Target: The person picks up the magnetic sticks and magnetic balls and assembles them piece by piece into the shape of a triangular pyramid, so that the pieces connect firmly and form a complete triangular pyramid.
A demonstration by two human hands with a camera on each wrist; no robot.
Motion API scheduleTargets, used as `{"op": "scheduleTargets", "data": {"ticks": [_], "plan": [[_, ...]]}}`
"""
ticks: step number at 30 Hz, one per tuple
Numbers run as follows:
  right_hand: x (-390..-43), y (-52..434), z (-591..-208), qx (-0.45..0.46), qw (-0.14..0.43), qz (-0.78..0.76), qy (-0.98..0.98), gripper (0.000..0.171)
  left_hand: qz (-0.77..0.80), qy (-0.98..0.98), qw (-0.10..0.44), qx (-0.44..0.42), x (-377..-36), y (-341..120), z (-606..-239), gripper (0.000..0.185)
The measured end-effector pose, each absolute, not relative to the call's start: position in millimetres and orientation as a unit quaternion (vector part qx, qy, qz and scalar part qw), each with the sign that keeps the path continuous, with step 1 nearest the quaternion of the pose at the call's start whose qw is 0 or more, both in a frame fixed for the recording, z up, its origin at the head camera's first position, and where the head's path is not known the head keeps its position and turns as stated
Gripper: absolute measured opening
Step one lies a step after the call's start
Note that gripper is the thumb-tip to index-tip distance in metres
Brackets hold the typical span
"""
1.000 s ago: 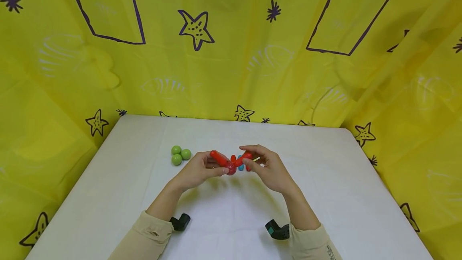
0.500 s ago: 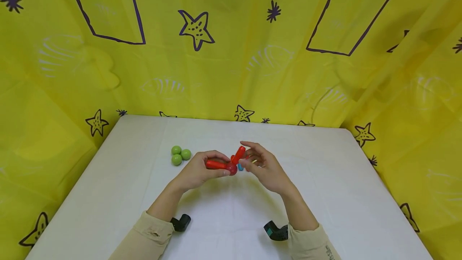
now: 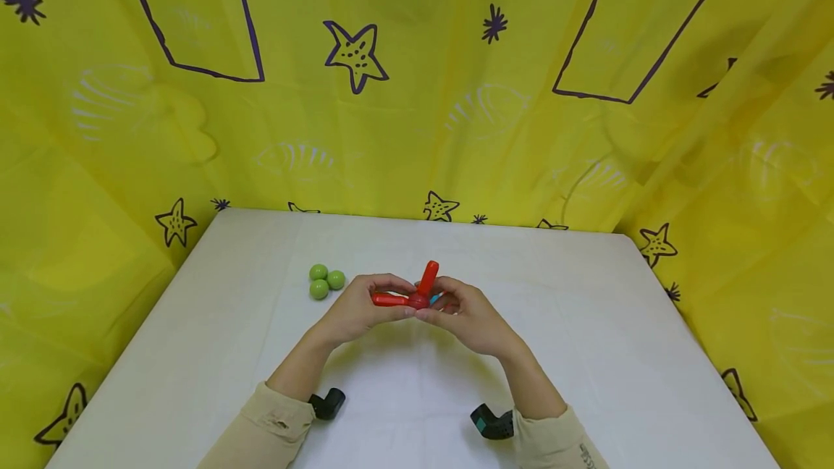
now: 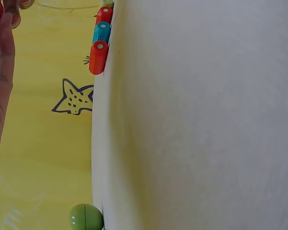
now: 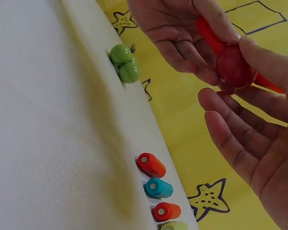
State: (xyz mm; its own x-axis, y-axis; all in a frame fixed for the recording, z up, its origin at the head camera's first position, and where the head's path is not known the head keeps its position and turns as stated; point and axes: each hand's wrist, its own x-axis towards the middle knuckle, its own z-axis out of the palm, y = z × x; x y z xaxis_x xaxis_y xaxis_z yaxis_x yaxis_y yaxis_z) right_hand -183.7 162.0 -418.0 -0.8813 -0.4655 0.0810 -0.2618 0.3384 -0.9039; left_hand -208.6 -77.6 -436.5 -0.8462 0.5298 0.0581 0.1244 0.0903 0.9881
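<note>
Both hands hold a red ball (image 3: pixel 419 300) above the white table. Two red rods are joined to it: one red rod (image 3: pixel 389 299) lies along the left palm, and a second red rod (image 3: pixel 428 277) points up and away. My left hand (image 3: pixel 365 308) pinches the ball between thumb and fingers. From the other side, my right hand (image 3: pixel 474 317) has its thumb and fingers on the same ball (image 5: pixel 234 66), its lower fingers spread loosely below. In the left wrist view only an edge of the ball shows at the upper left corner.
Several short rods with silver end dots lie in a row behind the hands: a red rod (image 5: pixel 151 165), a blue rod (image 5: pixel 159 188), another red rod (image 5: pixel 167 211) and a yellow-green rod (image 5: pixel 174 225). Three green balls (image 3: pixel 319 289) sit left. A yellow curtain (image 3: pixel 404 129) borders the table.
The red piece has turned, so one rod lies level in the left palm and the other points up. My right hand has moved left, from a rod onto the ball.
</note>
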Motion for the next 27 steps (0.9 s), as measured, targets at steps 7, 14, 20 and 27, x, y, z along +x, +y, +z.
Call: {"op": "scheduleTargets", "data": {"ticks": [7,14,20,27], "plan": [[-185,163,-419,-0.224,0.109,-0.551,0.797,0.03,0.642,0.714,0.172,0.218,-208,-77,-436,0.035],[-185,165,-419,-0.203,0.129,-0.574,0.783,0.036,0.658,0.696,0.185,0.219,-208,-77,-436,0.039],[-186,166,-420,-0.198,0.116,-0.579,0.783,0.036,0.652,0.707,0.165,0.221,-211,-82,-434,0.041],[-188,168,-421,-0.181,0.11,-0.576,0.79,0.039,0.59,0.782,0.07,0.189,-222,-109,-429,0.034]]}}
